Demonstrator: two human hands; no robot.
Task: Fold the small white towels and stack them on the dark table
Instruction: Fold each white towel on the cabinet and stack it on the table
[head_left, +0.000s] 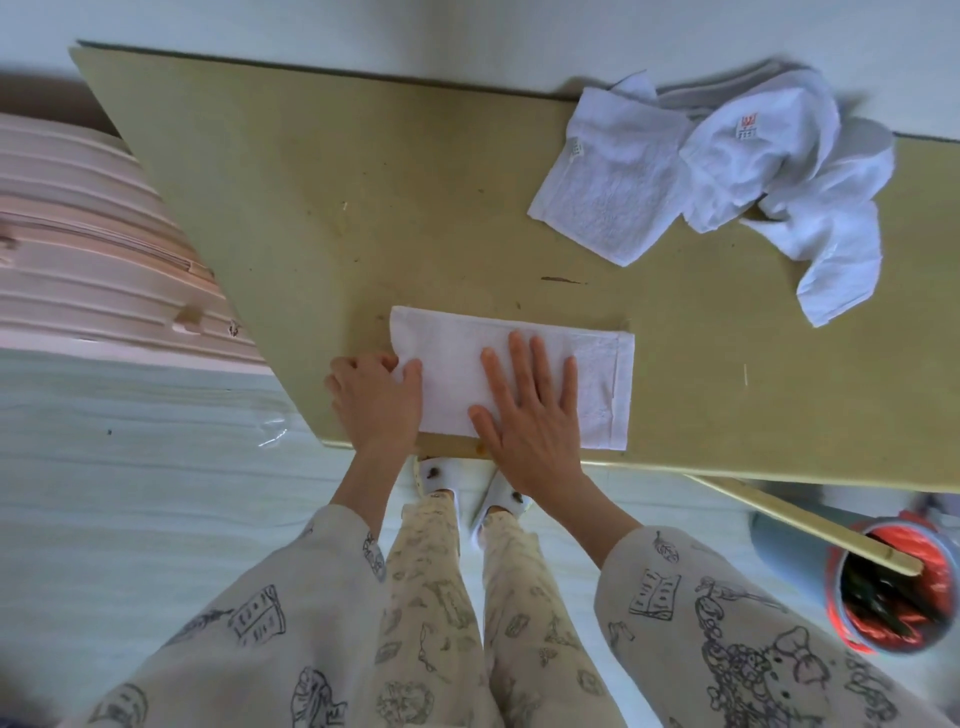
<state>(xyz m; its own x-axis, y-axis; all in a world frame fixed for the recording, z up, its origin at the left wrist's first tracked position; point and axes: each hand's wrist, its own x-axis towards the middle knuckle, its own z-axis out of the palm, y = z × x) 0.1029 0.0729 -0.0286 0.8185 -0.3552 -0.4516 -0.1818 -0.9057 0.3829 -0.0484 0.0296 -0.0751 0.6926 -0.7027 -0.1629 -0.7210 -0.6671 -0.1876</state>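
Near the table (363, 197) edge, towel (597, 374) lies lengthwise left-right; left hand (376, 400) pinches its end, right hand (530, 421) flat.

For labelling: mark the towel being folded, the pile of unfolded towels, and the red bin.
Towel being folded (597, 374), head view, bare right part.
Pile of unfolded towels (753, 156), head view, middle of the heap.
Red bin (844, 629), head view, left rim.

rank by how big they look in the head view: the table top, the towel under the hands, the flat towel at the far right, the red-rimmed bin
1. table top
2. towel under the hands
3. flat towel and red-rimmed bin: they look alike, and the bin is cut off by the frame edge, so unranked.
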